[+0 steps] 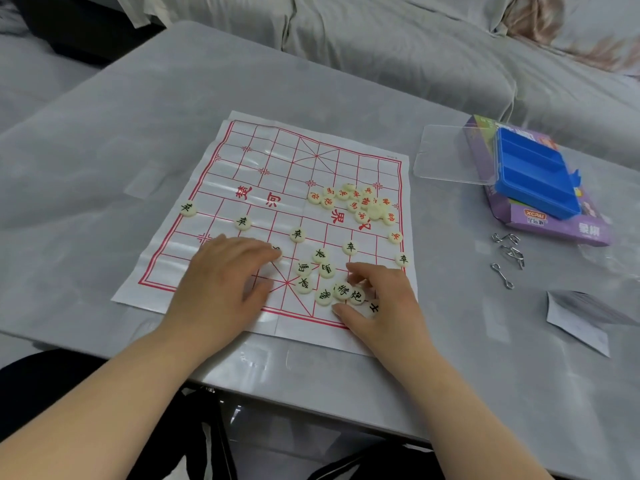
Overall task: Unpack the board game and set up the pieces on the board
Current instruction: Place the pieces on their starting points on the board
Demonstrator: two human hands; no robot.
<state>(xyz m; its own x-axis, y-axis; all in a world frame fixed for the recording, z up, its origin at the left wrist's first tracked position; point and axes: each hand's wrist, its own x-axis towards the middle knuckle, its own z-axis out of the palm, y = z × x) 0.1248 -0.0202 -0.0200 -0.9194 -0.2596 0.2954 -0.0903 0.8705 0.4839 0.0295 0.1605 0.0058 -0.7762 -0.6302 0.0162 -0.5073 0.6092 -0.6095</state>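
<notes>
On board (242,161): left hand (225,271) flat; right hand (384,299) curled round black pieces (343,291).

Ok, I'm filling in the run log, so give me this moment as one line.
left hand: flat on board, near side | right hand: over black pieces, grip unclear | red pieces: heaped mid-right

The pieces (325,270) lie on the board (242,161), tray (536,178) to its right.
</notes>
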